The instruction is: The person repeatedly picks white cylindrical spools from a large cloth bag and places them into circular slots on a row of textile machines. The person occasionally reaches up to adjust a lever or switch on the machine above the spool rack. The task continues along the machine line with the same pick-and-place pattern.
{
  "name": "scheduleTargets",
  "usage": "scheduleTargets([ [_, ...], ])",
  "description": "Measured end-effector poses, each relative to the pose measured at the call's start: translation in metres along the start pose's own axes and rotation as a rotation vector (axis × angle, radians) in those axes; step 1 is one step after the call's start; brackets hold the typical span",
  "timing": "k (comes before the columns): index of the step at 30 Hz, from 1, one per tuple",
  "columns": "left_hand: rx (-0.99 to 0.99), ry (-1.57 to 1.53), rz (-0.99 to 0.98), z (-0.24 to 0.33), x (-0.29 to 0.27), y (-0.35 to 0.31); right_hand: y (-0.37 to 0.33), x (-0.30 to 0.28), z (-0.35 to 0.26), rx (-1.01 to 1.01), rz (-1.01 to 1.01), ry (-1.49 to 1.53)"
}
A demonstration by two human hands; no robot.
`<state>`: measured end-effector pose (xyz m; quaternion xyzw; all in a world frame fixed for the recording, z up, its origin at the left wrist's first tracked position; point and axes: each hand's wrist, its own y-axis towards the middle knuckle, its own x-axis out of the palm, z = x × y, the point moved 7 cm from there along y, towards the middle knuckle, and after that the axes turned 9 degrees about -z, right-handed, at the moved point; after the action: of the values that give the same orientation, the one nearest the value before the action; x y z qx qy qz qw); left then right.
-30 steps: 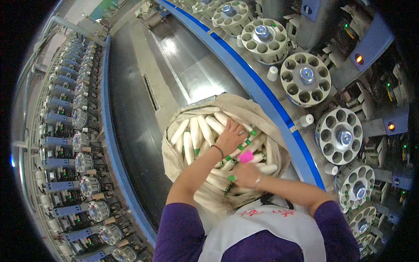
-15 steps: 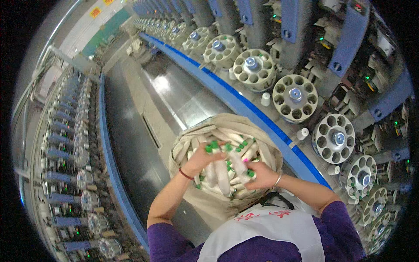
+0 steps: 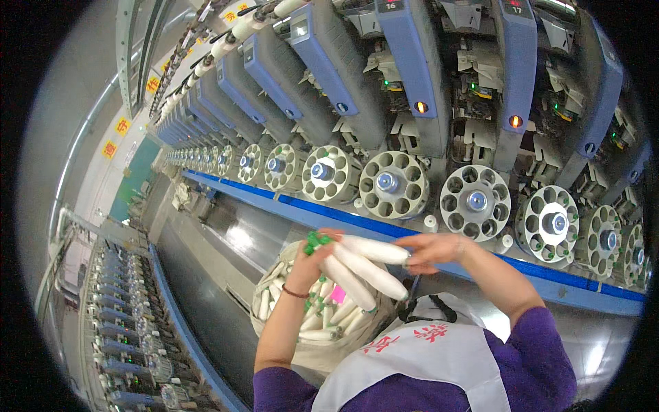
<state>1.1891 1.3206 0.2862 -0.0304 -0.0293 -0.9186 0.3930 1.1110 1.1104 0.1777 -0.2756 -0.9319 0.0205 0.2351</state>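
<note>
white bobbins (image 3: pixel 367 275) fan above the sack (image 3: pixel 312 356), green ends clenched in the left hand (image 3: pixel 309 268); the half-curled right hand (image 3: pixel 439 250) meets one tip, grip hard to tell. blue rail (image 3: pixel 309 213) runs beyond; dark floor (image 3: pixel 202 271) lies left.

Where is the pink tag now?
In the head view, the pink tag is in the cloth sack, below centre, lower right of the left hand and by the held spools.

Textile mill (rows of winding machines (image 3: pixel 409 65))
</note>
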Motion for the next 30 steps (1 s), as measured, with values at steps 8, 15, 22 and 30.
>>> scheduleTargets([
  [8, -0.043, -0.323, 0.252, -0.048, -0.019, 0.053, -0.089, -0.101, 0.035, -0.352, 0.685, 0.04],
  [15, -0.131, -0.429, 0.117, -0.064, 0.01, 0.09, -0.046, -0.072, -0.01, -0.423, 0.545, -0.091],
  [22, -0.056, -0.124, -0.048, -0.052, 0.004, 0.086, -0.062, -0.08, -0.048, -0.583, 0.614, 0.013],
  [30, -0.021, -0.111, -0.036, -0.056, -0.007, 0.085, -0.04, -0.068, -0.034, -0.396, 0.736, 0.011],
])
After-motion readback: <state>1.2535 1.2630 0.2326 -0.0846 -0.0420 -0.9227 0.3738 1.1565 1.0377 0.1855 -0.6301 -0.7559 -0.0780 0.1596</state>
